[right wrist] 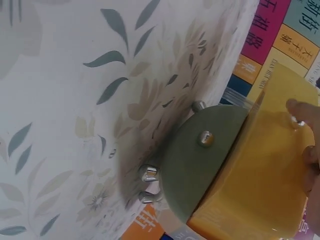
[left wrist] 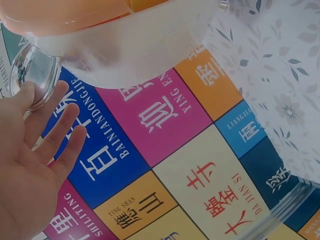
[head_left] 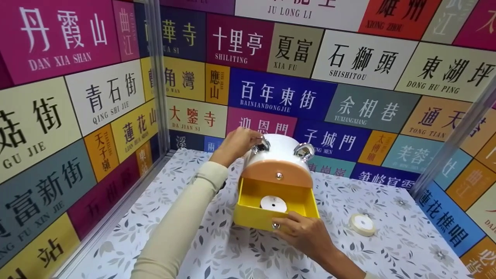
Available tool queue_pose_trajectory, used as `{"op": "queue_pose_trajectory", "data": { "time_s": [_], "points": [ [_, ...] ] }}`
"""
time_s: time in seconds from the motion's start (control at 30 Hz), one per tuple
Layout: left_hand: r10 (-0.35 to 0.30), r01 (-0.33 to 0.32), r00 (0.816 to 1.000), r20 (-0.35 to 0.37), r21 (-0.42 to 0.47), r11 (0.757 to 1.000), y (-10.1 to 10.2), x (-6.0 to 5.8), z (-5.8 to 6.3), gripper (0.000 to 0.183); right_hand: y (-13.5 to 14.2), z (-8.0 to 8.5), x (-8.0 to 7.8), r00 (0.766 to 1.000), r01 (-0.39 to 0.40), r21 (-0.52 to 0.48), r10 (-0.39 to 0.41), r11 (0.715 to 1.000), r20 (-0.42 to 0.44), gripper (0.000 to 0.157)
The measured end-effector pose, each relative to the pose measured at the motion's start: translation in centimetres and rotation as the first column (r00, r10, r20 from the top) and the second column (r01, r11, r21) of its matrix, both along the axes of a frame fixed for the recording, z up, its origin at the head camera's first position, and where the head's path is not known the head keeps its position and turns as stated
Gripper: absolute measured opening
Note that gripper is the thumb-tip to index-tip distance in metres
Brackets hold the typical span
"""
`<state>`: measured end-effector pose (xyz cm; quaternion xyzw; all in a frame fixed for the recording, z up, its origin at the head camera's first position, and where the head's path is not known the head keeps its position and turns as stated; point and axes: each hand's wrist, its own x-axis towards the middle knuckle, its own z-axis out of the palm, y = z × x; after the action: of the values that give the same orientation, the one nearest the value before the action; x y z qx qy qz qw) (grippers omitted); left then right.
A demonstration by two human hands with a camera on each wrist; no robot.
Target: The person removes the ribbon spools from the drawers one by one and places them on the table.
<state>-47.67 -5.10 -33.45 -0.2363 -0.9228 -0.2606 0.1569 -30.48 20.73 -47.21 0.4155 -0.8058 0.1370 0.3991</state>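
Note:
A rounded white drawer box [head_left: 281, 149] stands on the table with shiny silver ears on top. Its yellow drawer [head_left: 252, 217] is pulled out toward me, below a closed orange drawer [head_left: 271, 170]. My right hand [head_left: 304, 234] pinches the drawer's silver knob [head_left: 275, 225] between thumb and fingers. At the top left, my left hand [head_left: 238, 143] holds a silver ear [left wrist: 47, 72] by thumb and forefinger, the other fingers spread loosely. A white spool [head_left: 271, 204] with a centre hole leans inside the yellow drawer. Beneath it, the right wrist view shows a green drawer front [right wrist: 195, 160].
A cream spool [head_left: 362, 224] with a white face lies on the table to the right of the box. Leaf-patterned cloth [head_left: 217, 248] covers the table. Colourful sign-printed walls [head_left: 279, 93] rise close behind the box and at both sides.

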Motion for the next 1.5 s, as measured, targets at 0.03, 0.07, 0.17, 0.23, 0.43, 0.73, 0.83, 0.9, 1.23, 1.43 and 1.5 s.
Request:
{"op": "queue_pose_trajectory", "data": {
  "time_s": [0.03,0.07,0.17,0.23,0.43,0.73,0.83,0.9,1.23,1.43,1.5],
  "points": [
    [0.001,-0.001,1.0,0.005,0.003,1.0,0.0,0.0,0.0,0.026,0.0,0.3,0.0,1.0,0.004,-0.011,-0.004,1.0,0.011,0.042],
    [0.0,0.0,1.0,0.008,0.005,1.0,-0.1,0.0,0.0,0.026,0.0,0.6,0.0,1.0,0.009,-0.025,-0.008,1.0,0.022,0.041],
    [-0.01,0.01,1.0,0.004,0.01,1.0,-0.1,0.0,0.0,0.025,0.0,1.9,-0.4,0.999,0.011,-0.07,-0.008,0.997,0.046,0.038],
    [-0.015,0.015,1.0,-0.007,0.011,1.0,-0.2,-0.1,0.0,0.024,0.1,2.9,-1.0,0.999,0.024,-0.082,-0.021,0.996,0.046,0.035],
    [-0.003,0.004,1.0,-0.009,0.017,1.0,-0.8,0.0,0.0,0.023,0.6,5.9,-3.6,0.973,0.132,-0.068,-0.116,0.989,0.201,0.04],
    [0.008,-0.008,1.0,-0.017,-0.001,1.0,-0.9,0.0,-0.2,0.023,0.5,7.1,-6.6,0.767,0.257,0.123,-0.279,0.959,0.577,0.063],
    [0.008,-0.008,1.0,-0.031,-0.002,1.0,-0.7,0.0,-0.2,0.022,0.5,6.7,-7.2,0.718,0.248,0.192,-0.313,0.95,0.621,0.069],
    [0.009,-0.009,0.999,-0.046,-0.015,1.0,-0.5,0.0,-0.2,0.022,0.7,6.2,-7.7,0.709,0.236,0.229,-0.328,0.945,0.624,0.073],
    [-0.012,0.011,0.999,-0.04,-0.013,1.0,0.1,0.2,0.0,0.022,0.6,4.5,-8.9,0.767,0.088,0.311,-0.263,0.946,0.585,0.056],
    [-0.013,0.013,0.999,-0.031,-0.012,1.0,-0.1,0.0,0.0,0.021,-0.1,4.2,-9.0,0.799,0.059,0.321,-0.237,0.945,0.553,0.038],
    [-0.006,0.005,1.0,-0.029,-0.011,1.0,-0.2,0.0,-0.2,0.022,-0.3,4.2,-9.1,0.801,0.066,0.322,-0.242,0.945,0.547,0.045]
  ]
}}
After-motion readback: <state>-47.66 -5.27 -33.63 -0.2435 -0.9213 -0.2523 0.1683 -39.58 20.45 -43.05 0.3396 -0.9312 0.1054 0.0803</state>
